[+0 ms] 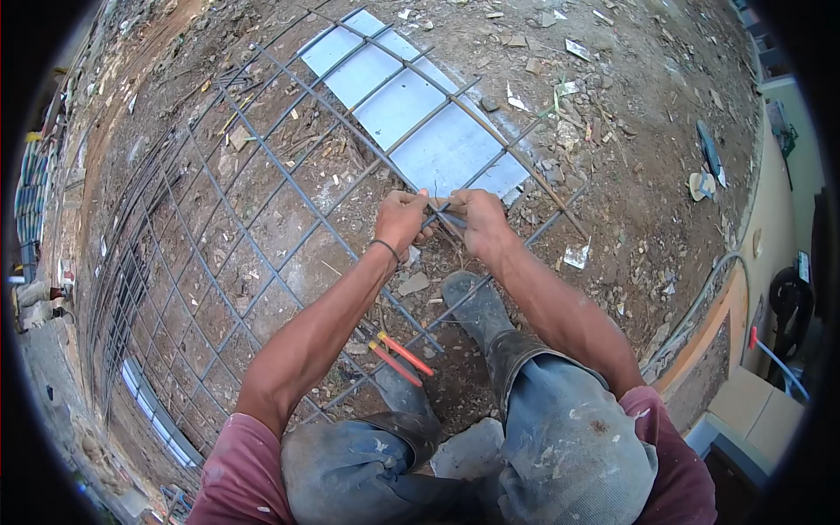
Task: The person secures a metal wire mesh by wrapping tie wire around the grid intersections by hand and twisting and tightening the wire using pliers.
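A grid of steel reinforcing bars (289,175) stretches over the ground in front of me. At one crossing near my boots, my left hand (402,220) and my right hand (481,219) come close together, fingers pinched. Thin tie wire (437,187) sticks up between them, and both hands appear closed on it; its exact path is hidden by my fingers. Pliers with red and yellow handles (398,357) rest by the bars below my left forearm, their jaws hard to see.
A pale sheet panel (420,109) lies under the far bars. Dirt with stones and scraps surrounds the grid. My boot (472,302) stands close to the bars. Denser bars (131,280) curve along the left. A wall (757,192) and a hose (744,262) are on the right.
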